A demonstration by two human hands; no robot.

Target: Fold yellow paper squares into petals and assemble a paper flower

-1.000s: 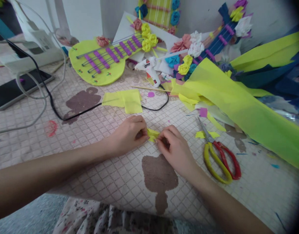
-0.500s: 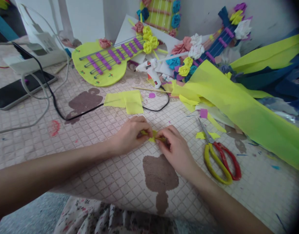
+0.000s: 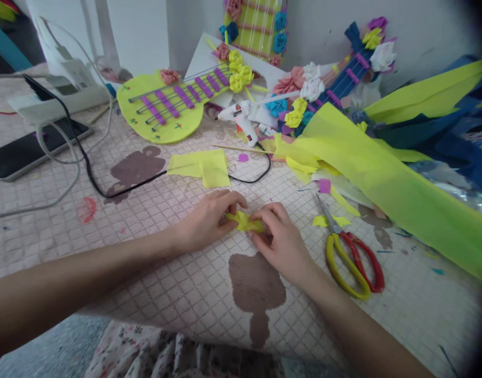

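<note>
Between my two hands is a small crumpled piece of yellow crepe paper, low over the cloth. My left hand pinches its left end with thumb and fingers, the index finger arched above it. On the other end, my right hand closes thumb and fingertips, which partly hide the paper. Beyond my hands lie flat yellow paper pieces across a black cord. Scissors with one yellow and one red handle rest to the right of my right hand, over a yellow scrap.
A white glue gun stands behind, beside a thin wooden stick. Paper guitars, one yellow and one blue, lie at the back with paper flowers. Large yellow sheets cover the right. A phone, cables and a power strip are left.
My left fingers have lifted and loosened a little, and more of the crumpled yellow paper shows between my hands. The view has shifted slightly.
</note>
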